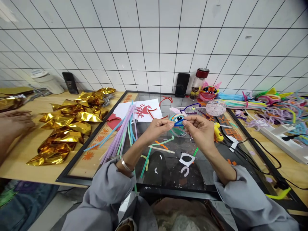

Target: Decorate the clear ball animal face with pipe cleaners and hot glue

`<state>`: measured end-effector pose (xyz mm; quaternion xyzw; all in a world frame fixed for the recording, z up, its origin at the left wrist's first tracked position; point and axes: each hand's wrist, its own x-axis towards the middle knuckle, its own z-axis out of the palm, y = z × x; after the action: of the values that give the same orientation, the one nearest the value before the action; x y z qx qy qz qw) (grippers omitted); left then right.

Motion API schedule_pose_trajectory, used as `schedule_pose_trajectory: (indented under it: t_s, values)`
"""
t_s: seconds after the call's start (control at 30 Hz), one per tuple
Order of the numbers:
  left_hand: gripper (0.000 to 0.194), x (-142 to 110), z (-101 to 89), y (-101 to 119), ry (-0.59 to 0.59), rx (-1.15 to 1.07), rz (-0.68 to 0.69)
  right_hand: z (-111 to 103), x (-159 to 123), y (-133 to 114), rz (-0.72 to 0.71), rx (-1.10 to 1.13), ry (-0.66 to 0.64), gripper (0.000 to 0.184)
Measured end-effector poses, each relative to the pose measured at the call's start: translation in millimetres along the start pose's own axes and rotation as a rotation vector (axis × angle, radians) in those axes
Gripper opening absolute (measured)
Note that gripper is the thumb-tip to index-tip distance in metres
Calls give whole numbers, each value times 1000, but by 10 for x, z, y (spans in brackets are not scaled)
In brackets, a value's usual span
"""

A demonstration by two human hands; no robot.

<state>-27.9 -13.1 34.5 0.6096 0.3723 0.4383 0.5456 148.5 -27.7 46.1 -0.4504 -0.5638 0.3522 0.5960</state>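
My left hand [157, 126] and my right hand [198, 128] meet above a dark glass sheet [168, 157]. Both pinch a blue pipe cleaner [179, 122], with their fingers closed on it. Right behind the pipe cleaner sits a round teal craft piece with an eye on it [177, 125]. A bundle of lilac, blue and green pipe cleaners [122, 131] lies just left of my left hand. A yellow glue gun [218, 132] rests beside my right wrist.
Crumpled gold foil [72, 123] covers the wooden table on the left, where another person's hands [13, 123] rest. A white paper with a red cut-out [144, 110], two phones [182, 85], a jar [198, 83], a pink mask [209, 92] and heaps of pipe cleaners [276, 106] stand behind and to the right.
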Motion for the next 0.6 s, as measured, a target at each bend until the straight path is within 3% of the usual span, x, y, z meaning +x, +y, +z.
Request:
schedule_pose_trajectory:
  t_s: [0.17, 0.47, 0.6]
  values:
    - [50, 6, 1, 9, -33, -115, -88, -4, 0, -32, 22, -4, -12, 19]
    - [34, -20, 52, 42, 46, 152, -9, -5, -5, 25, 34, 13, -34, 21]
    - [29, 45, 48, 0, 91, 202, 25, -98, 60, 66, -84, -76, -63, 19]
